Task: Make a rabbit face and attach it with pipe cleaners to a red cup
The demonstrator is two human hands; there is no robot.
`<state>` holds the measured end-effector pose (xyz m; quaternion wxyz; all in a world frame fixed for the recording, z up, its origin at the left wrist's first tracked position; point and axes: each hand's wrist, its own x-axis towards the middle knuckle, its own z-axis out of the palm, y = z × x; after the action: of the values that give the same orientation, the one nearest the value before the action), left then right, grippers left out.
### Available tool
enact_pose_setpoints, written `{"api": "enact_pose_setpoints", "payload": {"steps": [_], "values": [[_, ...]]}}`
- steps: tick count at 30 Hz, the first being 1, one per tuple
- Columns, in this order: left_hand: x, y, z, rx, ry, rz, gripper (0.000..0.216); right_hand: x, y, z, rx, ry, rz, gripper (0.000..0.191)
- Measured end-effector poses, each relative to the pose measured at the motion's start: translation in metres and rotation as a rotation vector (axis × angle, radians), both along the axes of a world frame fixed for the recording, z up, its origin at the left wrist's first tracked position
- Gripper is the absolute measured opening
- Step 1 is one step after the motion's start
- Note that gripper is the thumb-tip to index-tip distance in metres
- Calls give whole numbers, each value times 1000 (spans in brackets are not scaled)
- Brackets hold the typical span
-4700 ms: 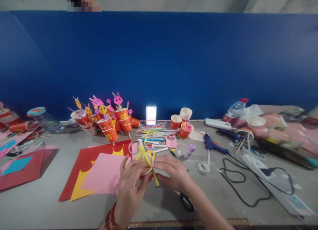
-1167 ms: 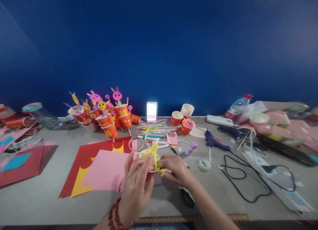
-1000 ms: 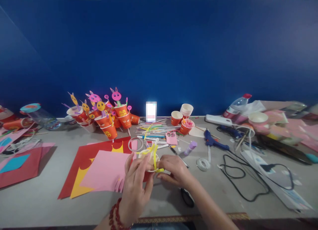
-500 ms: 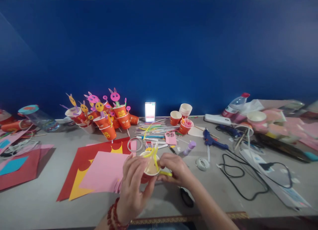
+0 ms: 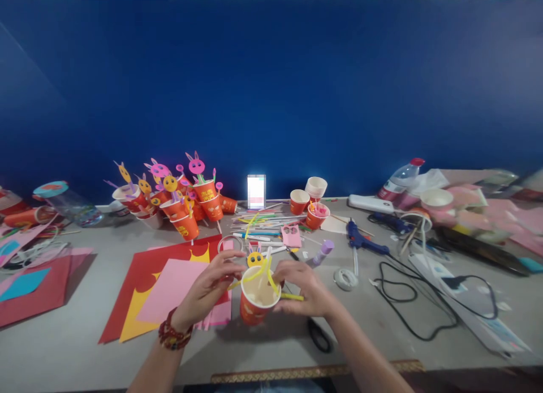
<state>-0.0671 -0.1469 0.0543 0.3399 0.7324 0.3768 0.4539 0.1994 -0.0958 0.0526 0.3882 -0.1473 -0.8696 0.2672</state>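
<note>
A red paper cup [image 5: 253, 312] with a white rim stands upright in front of me. Yellow bent straws [image 5: 254, 277] run inside it, and one yellow end pokes out through each side. My right hand [image 5: 303, 288] grips the cup's right side, fingertips at the rim by a straw and thumb lower down. To the left, my left hand [image 5: 212, 283] is beside the cup with its fingers apart, close to the left yellow end. Just behind the cup lies a yellow paper bunny face [image 5: 255, 259] with big eyes.
Coloured paper sheets [image 5: 169, 294] lie to the left, with decorated cups [image 5: 182, 226] behind them. Beyond my hands are loose straws [image 5: 271, 220], a purple glue stick [image 5: 324, 251] and clear tape [image 5: 345, 279]. A blue glue gun [image 5: 365, 243], its cable and black-handled scissors [image 5: 319, 336] are on the right.
My left hand has let go of the cup and moved left, its fingers spreading. The cup's red side and the bunny face now show. My right hand has stayed at the cup.
</note>
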Motion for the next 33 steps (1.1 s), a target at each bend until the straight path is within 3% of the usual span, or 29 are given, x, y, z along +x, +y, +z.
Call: {"api": "enact_pose_setpoints", "payload": {"steps": [6, 12, 16, 18, 21, 24, 26, 30, 33], "values": [[-3, 6, 12, 37, 114, -261, 30, 5, 5, 0, -131, 14, 69, 47], [10, 5, 12, -2, 155, -316, 26, 9, 11, -4, -315, 9, 165, 52], [14, 2, 13, -26, 117, -326, 24, 16, 16, -5, -336, -29, 172, 57], [14, 2, 12, -22, 114, -294, 24, 21, 16, 1, -265, -59, 125, 61], [13, 3, 8, -6, 88, -224, 25, 22, 6, 14, -29, -27, -85, 66], [15, 5, 6, 24, 72, -175, 22, 14, -15, 26, 263, 58, -274, 48], [18, 5, 7, 45, 70, -150, 18, 4, -29, 29, 401, 41, -284, 38], [26, 0, 13, 78, 89, -66, 10, -16, -42, 22, 469, -100, -278, 29], [31, -6, 18, 94, 137, -3, 10, -22, -41, 11, 443, -45, -331, 28]]}}
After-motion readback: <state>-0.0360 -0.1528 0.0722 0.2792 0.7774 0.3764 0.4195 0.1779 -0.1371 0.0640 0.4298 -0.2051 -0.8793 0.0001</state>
